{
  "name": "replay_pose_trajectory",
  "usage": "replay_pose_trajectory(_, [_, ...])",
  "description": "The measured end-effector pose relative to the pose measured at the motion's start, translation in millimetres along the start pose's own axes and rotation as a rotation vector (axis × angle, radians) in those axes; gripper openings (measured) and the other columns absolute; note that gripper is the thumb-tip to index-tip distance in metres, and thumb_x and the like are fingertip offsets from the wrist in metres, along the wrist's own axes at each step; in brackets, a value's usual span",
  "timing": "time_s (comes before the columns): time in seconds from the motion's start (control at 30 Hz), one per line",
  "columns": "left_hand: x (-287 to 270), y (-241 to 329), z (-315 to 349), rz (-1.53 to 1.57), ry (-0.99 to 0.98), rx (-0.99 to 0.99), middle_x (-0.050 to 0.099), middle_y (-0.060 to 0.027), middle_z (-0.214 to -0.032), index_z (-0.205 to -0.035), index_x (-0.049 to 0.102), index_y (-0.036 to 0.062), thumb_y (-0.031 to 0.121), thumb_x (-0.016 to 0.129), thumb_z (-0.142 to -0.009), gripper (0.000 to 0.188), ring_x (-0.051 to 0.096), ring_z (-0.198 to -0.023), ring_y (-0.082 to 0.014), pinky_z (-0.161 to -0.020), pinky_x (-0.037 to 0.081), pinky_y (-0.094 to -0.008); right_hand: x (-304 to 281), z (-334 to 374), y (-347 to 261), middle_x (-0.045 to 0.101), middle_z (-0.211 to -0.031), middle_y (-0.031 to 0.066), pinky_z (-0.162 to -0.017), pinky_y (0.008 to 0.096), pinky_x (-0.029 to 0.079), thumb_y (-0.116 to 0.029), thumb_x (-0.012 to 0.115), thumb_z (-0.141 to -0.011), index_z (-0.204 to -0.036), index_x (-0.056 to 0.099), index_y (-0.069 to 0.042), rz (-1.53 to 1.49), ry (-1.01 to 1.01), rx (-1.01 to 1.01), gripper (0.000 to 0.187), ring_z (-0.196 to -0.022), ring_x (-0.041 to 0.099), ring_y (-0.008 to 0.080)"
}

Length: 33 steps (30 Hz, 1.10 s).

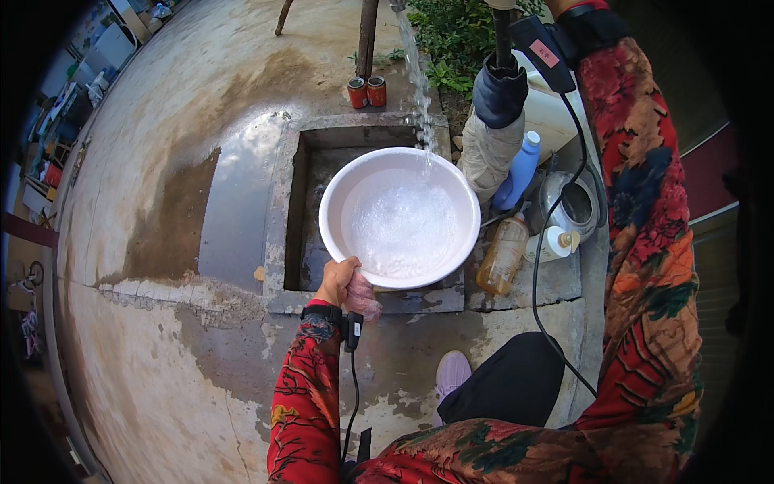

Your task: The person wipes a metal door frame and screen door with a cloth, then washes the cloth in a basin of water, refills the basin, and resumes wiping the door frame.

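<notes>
Flowered red sleeve (645,242) of the right arm is nearest, running along the right side; the right hand (562,6) is cut by the upper edge, so I cannot tell whether its fingers are open or closed. Below are dark trousers (512,375) and a pale purple shoe (453,373); the left hand (334,282) is at the near left of the white basin (333,211), its fingers gripping the rim together with a bunched pink cloth (362,298). This basin is over the square concrete sink (279,226) and contains foamy water (403,218); to its right are an amber bottle (503,254), a white pump bottle (550,244) and a blue bottle (518,173), near a wrapped pipe (488,145). Farther, a water stream (413,73) falls into the basin; beyond the sink, two red cans (357,93) stand side by side; green plants (451,48) grow behind.
</notes>
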<state>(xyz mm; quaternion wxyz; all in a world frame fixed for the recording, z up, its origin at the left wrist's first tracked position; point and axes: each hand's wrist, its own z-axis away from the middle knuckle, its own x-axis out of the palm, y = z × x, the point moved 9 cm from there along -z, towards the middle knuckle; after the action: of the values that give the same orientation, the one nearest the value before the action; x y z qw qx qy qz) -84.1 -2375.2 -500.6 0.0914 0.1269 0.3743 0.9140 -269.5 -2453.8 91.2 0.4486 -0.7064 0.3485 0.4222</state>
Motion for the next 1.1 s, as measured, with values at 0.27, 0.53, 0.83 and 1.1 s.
replay_pose_trajectory(0.27, [4.4, -2.6, 3.5, 0.019, 0.013, 0.034, 0.065, -0.021, -0.102, -0.113, 0.055, -0.0145, 0.007, 0.064, -0.073, 0.046, 0.065, -0.086, -0.0302, -0.079, 0.052, -0.038, -7.5, 3.4, -4.0, 0.068, -0.091, 0.0164, -0.079, 0.0428, 0.05, -0.071, 0.058, -0.074, -0.094, 0.066, -0.01, 0.644, 0.483, 0.207, 0.065, -0.09, 0.066, 0.0321])
replay_pose_trajectory(0.53, [3.3, -8.3, 4.0, 0.026, 0.081, 0.032, 0.067, -0.0193, -0.095, -0.105, 0.061, -0.0135, 0.007, 0.066, -0.069, 0.041, 0.065, -0.079, -0.0272, -0.071, 0.052, -0.0364, -6.8, 9.0, -11.2, 0.069, -0.087, 0.0158, -0.074, 0.045, 0.052, -0.07, 0.058, -0.075, -0.09, 0.069, -0.011, 0.686, 0.614, 0.248, 0.062, -0.083, 0.067, 0.0336])
replay_pose_trajectory(0.83, [12.5, -11.3, 6.2, 0.034, 0.026, 0.046, 0.065, -0.0212, -0.101, -0.112, 0.055, -0.0144, 0.005, 0.063, -0.073, 0.044, 0.065, -0.085, -0.0301, -0.078, 0.052, -0.0377, 36.2, 113.4, -20.4, 0.049, -0.069, 0.0081, -0.059, 0.0367, 0.043, -0.036, 0.066, -0.086, -0.077, 0.056, -0.006, 0.799, 0.713, -0.398, 0.032, -0.065, 0.053, 0.0248])
replay_pose_trajectory(1.1, [18.4, -4.7, 22.5, 0.046, 0.068, 0.073, 0.065, -0.0214, -0.102, -0.11, 0.057, -0.015, 0.005, 0.064, -0.073, 0.043, 0.065, -0.085, -0.0295, -0.075, 0.053, -0.0372, 287.6, 301.3, 228.6, 0.066, -0.093, 0.018, -0.067, 0.0421, 0.057, -0.066, 0.063, -0.077, -0.1, 0.064, 0.006, -0.394, -0.387, 1.223, 0.076, -0.088, 0.067, 0.0288])
